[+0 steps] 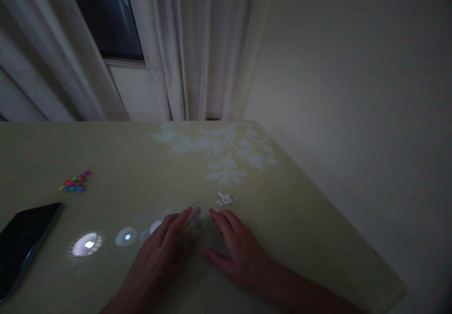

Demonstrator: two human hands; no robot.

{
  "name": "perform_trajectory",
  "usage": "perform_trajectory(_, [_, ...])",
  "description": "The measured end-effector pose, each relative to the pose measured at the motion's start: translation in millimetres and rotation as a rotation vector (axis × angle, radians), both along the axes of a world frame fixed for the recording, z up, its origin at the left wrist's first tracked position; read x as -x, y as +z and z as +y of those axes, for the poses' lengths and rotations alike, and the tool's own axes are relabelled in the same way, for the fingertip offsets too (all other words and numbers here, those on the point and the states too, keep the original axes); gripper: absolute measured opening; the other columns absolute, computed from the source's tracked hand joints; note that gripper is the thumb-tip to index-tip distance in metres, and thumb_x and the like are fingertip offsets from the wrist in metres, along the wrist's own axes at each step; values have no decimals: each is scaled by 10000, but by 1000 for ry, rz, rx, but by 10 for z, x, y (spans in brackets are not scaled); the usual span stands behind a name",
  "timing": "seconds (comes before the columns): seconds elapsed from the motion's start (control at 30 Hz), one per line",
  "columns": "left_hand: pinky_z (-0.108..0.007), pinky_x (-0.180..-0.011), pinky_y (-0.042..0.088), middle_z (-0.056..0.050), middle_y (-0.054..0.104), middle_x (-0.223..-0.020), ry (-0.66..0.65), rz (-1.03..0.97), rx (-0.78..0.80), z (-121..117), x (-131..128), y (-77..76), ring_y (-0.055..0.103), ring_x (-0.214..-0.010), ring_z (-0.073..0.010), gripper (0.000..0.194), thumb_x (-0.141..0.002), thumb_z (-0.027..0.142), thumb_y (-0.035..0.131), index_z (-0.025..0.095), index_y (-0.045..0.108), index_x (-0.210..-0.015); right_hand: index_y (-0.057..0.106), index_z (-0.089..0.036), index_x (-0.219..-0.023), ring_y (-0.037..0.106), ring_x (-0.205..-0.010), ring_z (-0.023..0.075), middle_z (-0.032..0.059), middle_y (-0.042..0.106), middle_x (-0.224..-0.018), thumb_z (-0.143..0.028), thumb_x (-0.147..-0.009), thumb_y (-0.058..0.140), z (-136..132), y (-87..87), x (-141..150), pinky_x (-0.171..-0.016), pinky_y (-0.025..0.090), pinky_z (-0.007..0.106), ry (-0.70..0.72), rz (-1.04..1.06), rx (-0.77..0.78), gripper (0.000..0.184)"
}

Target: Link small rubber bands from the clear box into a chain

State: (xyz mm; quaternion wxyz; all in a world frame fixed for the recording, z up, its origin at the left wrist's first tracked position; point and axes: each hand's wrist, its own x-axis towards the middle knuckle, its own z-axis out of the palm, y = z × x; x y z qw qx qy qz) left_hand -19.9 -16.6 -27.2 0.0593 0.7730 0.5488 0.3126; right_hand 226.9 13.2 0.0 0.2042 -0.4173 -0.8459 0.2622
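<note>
My left hand is curled around a small clear plastic piece with faint coloured bits showing through it; its exact kind is too dim to make out. My right hand is just to the right, its thumb and fingers apart, with nothing visible between them. Small white parts lie on the table beyond the right fingertips. A round white piece is partly hidden behind my left hand. Farther left lie a pale translucent disc and a shiny clear round piece.
A dark phone lies at the left edge of the pale table. Beyond it sits a small pile of colourful pieces. A white floral pattern marks the far table corner. Curtains and a wall stand behind.
</note>
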Motion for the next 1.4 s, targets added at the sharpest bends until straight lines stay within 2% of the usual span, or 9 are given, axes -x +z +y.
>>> perform_trajectory(0.23, [-369,-930,599,-97,705,-1274,-168,280,-143,-69,66,2,698,-1082,-248,734,-968,21,394,354,378,-1622,549,-167,-1466,576,-1304,283,142,594,-1395,-377,-884,830,91,-27,39,-1155,483,424,4,6,129,680])
perform_trajectory(0.4, [-387,-971,592,-84,707,-1284,-166,227,-108,-69,93,88,694,-1123,-249,735,-980,43,414,402,373,-1619,555,-166,-1467,581,-1301,281,142,602,-1383,-372,-876,844,103,22,25,-1157,478,415,13,-8,148,689])
perform_trajectory(0.63, [-339,-780,669,-101,543,-1397,133,-187,49,149,229,89,728,-815,-166,613,-933,426,693,312,487,-1499,448,-209,-1578,518,-1333,295,129,566,-1467,-655,-851,784,59,18,134,-1183,433,445,100,-75,20,916])
perform_trajectory(0.73, [-396,-745,678,-110,511,-1333,248,-280,96,244,361,31,708,-788,-186,708,-831,582,757,257,552,-1426,506,-300,-1542,512,-1326,283,84,567,-1505,-618,-954,681,42,-24,221,-1173,425,458,184,-154,-96,691])
perform_trajectory(0.87, [-548,-907,624,-142,538,-1273,330,-123,133,285,530,-28,678,-1041,-332,815,-787,726,701,198,593,-1398,669,-278,-1371,546,-1302,223,66,634,-1432,-391,-1073,584,73,-4,206,-1152,433,399,260,-148,-133,329])
perform_trajectory(1.0, [-717,-1039,479,-228,503,-1404,343,65,42,213,476,44,642,-1099,-390,872,-832,721,648,139,541,-1471,587,-240,-1479,542,-1331,213,81,610,-1448,-412,-967,755,146,134,20,-1170,432,345,233,5,49,567])
perform_trajectory(1.07, [-606,-1000,555,-181,544,-1401,287,16,30,136,331,109,673,-1072,-339,684,-905,605,647,220,566,-1464,547,-228,-1513,537,-1347,232,99,591,-1451,-405,-911,820,174,191,-60,-1177,434,358,181,38,122,684])
perform_trajectory(1.17, [-317,-797,643,-56,717,-1184,-45,-116,182,11,48,144,754,-884,-209,365,-948,348,650,325,679,-1311,591,-228,-1470,587,-1277,235,105,618,-1367,-361,-930,804,182,210,-79,-1130,478,363,150,33,168,595])
perform_trajectory(1.4, [-295,-793,632,-57,742,-1032,-63,-283,299,-75,-309,56,753,-898,-205,245,-950,189,582,261,742,-1121,745,-188,-1126,654,-1041,195,67,706,-1084,-181,-1040,621,112,49,135,-993,536,322,130,36,84,151])
